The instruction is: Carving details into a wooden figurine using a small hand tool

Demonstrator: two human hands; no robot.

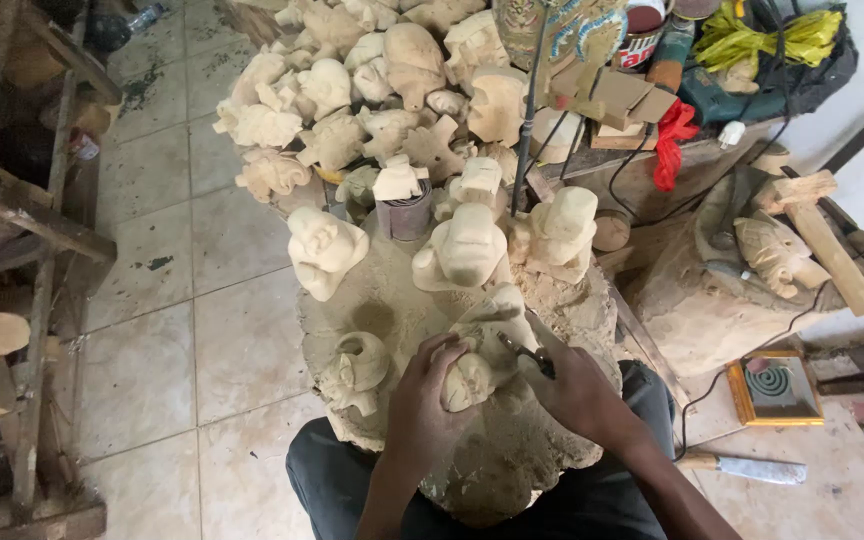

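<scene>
- Head view, the work: my left hand [422,395] is wrapped around a small pale carved wooden figure [477,365], its grip closed about the lower end and pressing the piece down on the rough, dust-caked stump that serves as counter [542,450].
- Head view, the tool: my right hand [577,390] is closed on a slim dark-handled carving tool [524,352], whose tip meets the upper side of the figure, just beside the left fingers.
- Head view, position: the figure lies at the near edge of the counter, directly above my lap in dark trousers [332,475].
- Head view, surroundings: further unfinished pale wooden figures stand behind it, the nearest a rounded one [464,255] and a second to its left [322,250]; a hollowed piece [357,365] sits beside my left wrist, and a heap of similar carvings [352,90] fills the far side.
- Head view, floor: a broad-bladed knife with wooden handle [742,467] lies on the tiles to my right, near a small yellow-framed box [774,388].
- Step, as I judge it: fine detail cutting on the figure's surface is in hand.
- Next move, as I judge it: it calls for short, shallow strokes directed away from the holding fingers, with the left grip kept firm so that the piece does not roll.
</scene>
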